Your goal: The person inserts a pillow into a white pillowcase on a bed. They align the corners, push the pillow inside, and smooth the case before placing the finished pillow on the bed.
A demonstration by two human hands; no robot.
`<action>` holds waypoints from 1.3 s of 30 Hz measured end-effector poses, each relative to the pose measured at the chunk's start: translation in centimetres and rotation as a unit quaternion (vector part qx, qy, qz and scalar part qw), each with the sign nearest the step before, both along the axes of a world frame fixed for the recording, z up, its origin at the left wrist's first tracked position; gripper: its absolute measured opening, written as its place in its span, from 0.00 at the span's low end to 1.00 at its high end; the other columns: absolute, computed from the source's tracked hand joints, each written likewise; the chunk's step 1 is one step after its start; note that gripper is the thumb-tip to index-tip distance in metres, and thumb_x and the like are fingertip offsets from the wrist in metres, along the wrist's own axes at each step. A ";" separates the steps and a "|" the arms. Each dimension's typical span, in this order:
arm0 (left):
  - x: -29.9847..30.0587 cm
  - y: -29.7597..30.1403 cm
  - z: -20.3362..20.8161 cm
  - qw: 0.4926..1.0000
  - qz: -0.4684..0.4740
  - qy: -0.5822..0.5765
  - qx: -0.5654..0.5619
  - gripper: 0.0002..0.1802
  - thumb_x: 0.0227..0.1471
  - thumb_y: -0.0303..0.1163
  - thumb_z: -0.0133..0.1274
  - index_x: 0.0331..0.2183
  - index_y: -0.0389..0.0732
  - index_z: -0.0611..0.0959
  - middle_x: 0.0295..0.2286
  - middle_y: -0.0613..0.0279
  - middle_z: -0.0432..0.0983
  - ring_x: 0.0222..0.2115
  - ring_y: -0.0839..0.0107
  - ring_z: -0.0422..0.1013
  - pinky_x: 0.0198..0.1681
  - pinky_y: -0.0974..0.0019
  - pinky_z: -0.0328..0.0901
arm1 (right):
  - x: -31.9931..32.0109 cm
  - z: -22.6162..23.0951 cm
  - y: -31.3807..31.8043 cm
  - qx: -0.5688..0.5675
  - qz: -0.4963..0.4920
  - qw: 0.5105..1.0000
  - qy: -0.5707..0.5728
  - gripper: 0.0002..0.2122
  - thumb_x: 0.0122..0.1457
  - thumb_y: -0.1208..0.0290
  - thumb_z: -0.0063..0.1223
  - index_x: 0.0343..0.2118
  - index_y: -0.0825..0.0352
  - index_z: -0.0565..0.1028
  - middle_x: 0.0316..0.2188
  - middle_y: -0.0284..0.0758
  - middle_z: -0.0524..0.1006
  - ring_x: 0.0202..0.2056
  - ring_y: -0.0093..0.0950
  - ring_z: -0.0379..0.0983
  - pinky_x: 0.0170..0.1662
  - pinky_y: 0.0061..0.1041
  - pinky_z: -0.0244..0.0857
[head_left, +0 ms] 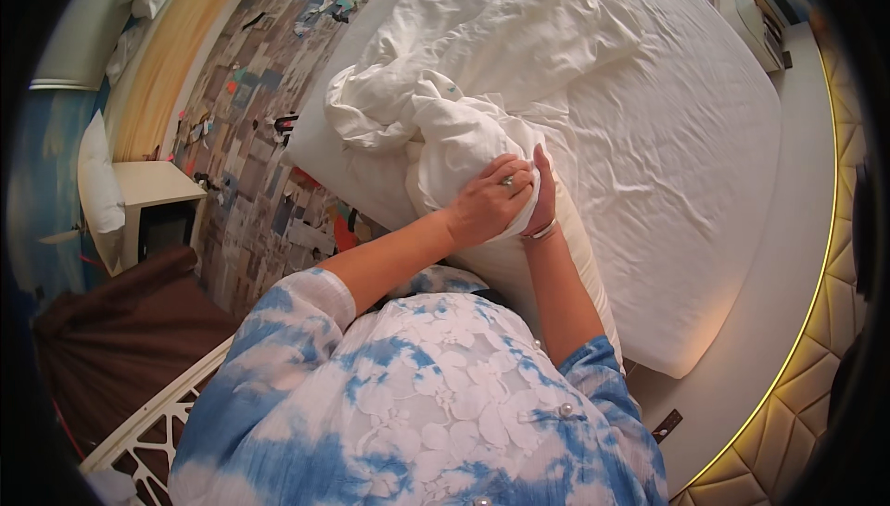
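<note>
two hands [486,203] together, left clamped on one white cloth [461,137], right's grip unclear, one mattress [681,163] beneath

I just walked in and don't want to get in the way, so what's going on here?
A person in a blue-and-white blouse is handling rumpled white bedding. The left hand curls over a fold of it, while the right hand is at the other side of that fold, its grip partly hidden. Beyond the hands, the bedding lies heaped on the mattress, whose wrinkled white sheet shows to the right.
</note>
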State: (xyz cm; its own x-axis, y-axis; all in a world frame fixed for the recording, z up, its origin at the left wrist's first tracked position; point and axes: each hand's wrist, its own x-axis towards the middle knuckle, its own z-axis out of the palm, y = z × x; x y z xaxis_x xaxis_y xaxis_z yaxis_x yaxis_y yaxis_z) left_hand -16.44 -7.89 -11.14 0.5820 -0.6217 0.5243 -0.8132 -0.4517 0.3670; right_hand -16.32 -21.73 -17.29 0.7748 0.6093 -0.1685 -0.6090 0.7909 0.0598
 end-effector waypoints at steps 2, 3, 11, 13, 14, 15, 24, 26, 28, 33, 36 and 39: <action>0.0 0.9 0.1 0.999 0.025 -0.004 -0.035 0.14 0.41 0.24 0.53 0.36 0.36 0.76 0.42 0.51 0.68 0.45 0.54 0.66 0.53 0.54 0.59 | 0.1 0.5 0.0 0.032 0.008 0.999 0.020 0.29 0.60 0.43 0.36 0.48 0.69 0.70 0.43 0.40 0.75 0.45 0.35 0.72 0.52 0.33 0.64; 0.1 1.6 -0.1 0.997 0.061 -0.008 -0.046 0.13 0.42 0.23 0.54 0.35 0.36 0.75 0.42 0.51 0.67 0.45 0.54 0.65 0.52 0.55 0.60 | 0.3 0.7 0.1 -0.018 -0.009 0.999 0.029 0.28 0.60 0.45 0.36 0.49 0.68 0.69 0.44 0.40 0.74 0.46 0.36 0.71 0.53 0.34 0.63; -0.3 4.7 -0.2 0.989 0.111 0.097 0.004 0.07 0.45 0.22 0.56 0.29 0.36 0.74 0.39 0.51 0.65 0.39 0.53 0.65 0.44 0.58 0.61 | 1.4 0.6 1.2 -0.112 -0.085 0.989 0.055 0.26 0.59 0.54 0.38 0.55 0.67 0.66 0.49 0.41 0.73 0.49 0.39 0.70 0.56 0.38 0.60; -2.1 4.5 -1.0 0.988 0.063 0.142 0.004 0.06 0.45 0.23 0.56 0.28 0.36 0.74 0.38 0.52 0.66 0.39 0.54 0.65 0.44 0.58 0.61 | 1.5 0.4 1.6 -0.127 -0.099 0.985 0.056 0.25 0.58 0.54 0.38 0.54 0.67 0.67 0.48 0.41 0.74 0.48 0.39 0.70 0.55 0.38 0.61; -2.7 4.3 -1.3 0.986 0.039 0.164 0.004 0.06 0.45 0.23 0.56 0.28 0.36 0.74 0.37 0.52 0.67 0.38 0.55 0.65 0.44 0.59 0.60 | 1.5 0.4 1.8 -0.146 -0.100 0.983 0.058 0.25 0.59 0.54 0.38 0.54 0.66 0.67 0.48 0.41 0.74 0.48 0.39 0.71 0.55 0.37 0.62; -3.0 4.2 -1.7 0.981 0.072 0.178 -0.033 0.06 0.44 0.23 0.55 0.28 0.35 0.75 0.37 0.53 0.67 0.39 0.55 0.65 0.44 0.58 0.60 | 1.4 0.4 1.9 -0.164 -0.102 0.979 0.060 0.25 0.59 0.53 0.37 0.54 0.66 0.67 0.47 0.41 0.74 0.48 0.39 0.71 0.54 0.37 0.62; 1.0 3.6 1.1 0.988 0.149 0.025 0.025 0.11 0.42 0.24 0.54 0.33 0.35 0.77 0.36 0.55 0.70 0.41 0.57 0.66 0.47 0.58 0.59 | 1.0 3.5 3.4 -0.164 -0.057 0.984 0.042 0.27 0.62 0.48 0.34 0.54 0.65 0.66 0.48 0.38 0.73 0.46 0.34 0.72 0.52 0.32 0.64; 0.9 2.5 0.5 0.992 0.124 0.024 0.002 0.11 0.42 0.24 0.53 0.33 0.34 0.77 0.36 0.55 0.71 0.41 0.56 0.67 0.46 0.57 0.60 | 1.1 2.4 2.8 -0.095 -0.037 0.995 -0.007 0.27 0.62 0.48 0.35 0.54 0.66 0.66 0.47 0.38 0.73 0.46 0.34 0.72 0.52 0.32 0.64; -0.9 0.9 -0.1 0.992 0.080 0.088 -0.043 0.10 0.43 0.22 0.52 0.32 0.34 0.77 0.36 0.54 0.71 0.40 0.55 0.67 0.46 0.57 0.61 | 1.5 -1.1 1.1 0.066 0.023 0.991 -0.117 0.27 0.62 0.49 0.35 0.53 0.67 0.66 0.47 0.39 0.73 0.45 0.33 0.72 0.52 0.31 0.64; -2.5 1.5 -1.5 0.961 0.024 0.248 -0.116 0.12 0.45 0.20 0.51 0.36 0.36 0.75 0.37 0.52 0.69 0.40 0.51 0.67 0.46 0.56 0.62 | 0.5 -1.0 1.2 -0.120 -0.068 0.990 0.029 0.27 0.61 0.47 0.37 0.50 0.68 0.68 0.39 0.42 0.76 0.39 0.36 0.73 0.47 0.33 0.67; -2.0 3.1 -0.6 0.990 0.105 0.089 -0.028 0.16 0.45 0.22 0.53 0.40 0.37 0.73 0.40 0.51 0.66 0.41 0.51 0.66 0.45 0.55 0.62 | 0.7 1.2 2.0 -0.119 -0.077 0.990 0.011 0.25 0.62 0.51 0.37 0.53 0.67 0.66 0.46 0.40 0.74 0.45 0.36 0.72 0.51 0.34 0.65; -1.2 3.9 0.3 0.980 0.163 0.107 -0.029 0.19 0.44 0.23 0.55 0.41 0.38 0.71 0.41 0.52 0.64 0.41 0.52 0.65 0.45 0.55 0.61 | 0.9 1.1 2.2 -0.146 -0.073 0.986 0.023 0.25 0.62 0.51 0.37 0.54 0.66 0.66 0.46 0.40 0.74 0.45 0.36 0.72 0.51 0.36 0.66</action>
State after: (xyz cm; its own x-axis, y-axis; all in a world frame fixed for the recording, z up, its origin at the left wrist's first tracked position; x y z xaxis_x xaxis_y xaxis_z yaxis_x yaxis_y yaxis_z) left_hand -17.60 -3.99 -10.79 0.8448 -0.3575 0.3981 -0.5314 -0.6473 0.5465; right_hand -15.39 -19.48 -16.20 0.8387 0.4116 -0.3567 -0.4885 0.8581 -0.1582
